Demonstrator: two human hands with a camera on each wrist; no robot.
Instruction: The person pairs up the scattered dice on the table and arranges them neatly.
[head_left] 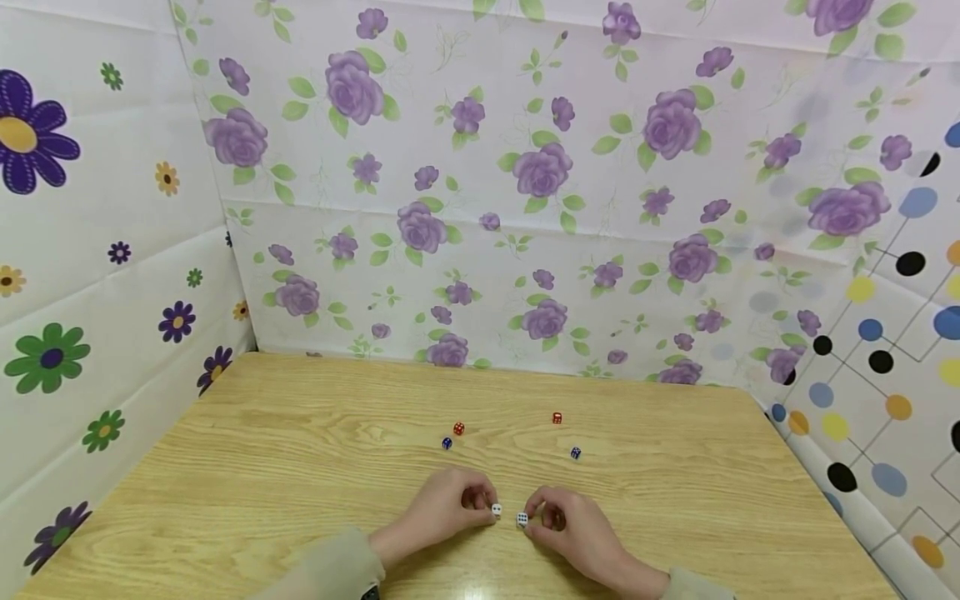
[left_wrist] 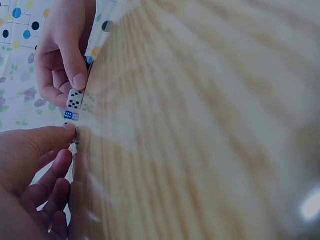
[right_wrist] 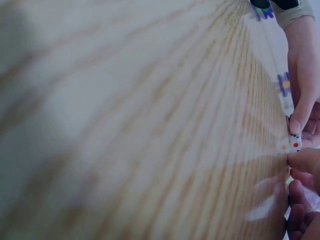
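Note:
Near the front of the table, my left hand (head_left: 446, 504) pinches a white die (head_left: 497, 509) between thumb and fingertips. Just to its right, my right hand (head_left: 577, 529) pinches a second white die (head_left: 522, 519), with six dark pips on its upper face. A small gap separates the two dice. In the left wrist view, the right hand's white die (left_wrist: 75, 99) shows black pips low against the table, while my left thumb mostly hides the other. A red pip marks the left hand's die (right_wrist: 295, 143) in the right wrist view.
Beyond the left hand, a red die (head_left: 459, 428) and a blue die (head_left: 447, 443) lie close together. Farther right are another red die (head_left: 557, 418) and a blue die (head_left: 575, 453). Patterned cloth (head_left: 480, 183) walls in the wooden table (head_left: 315, 433) at the back and sides.

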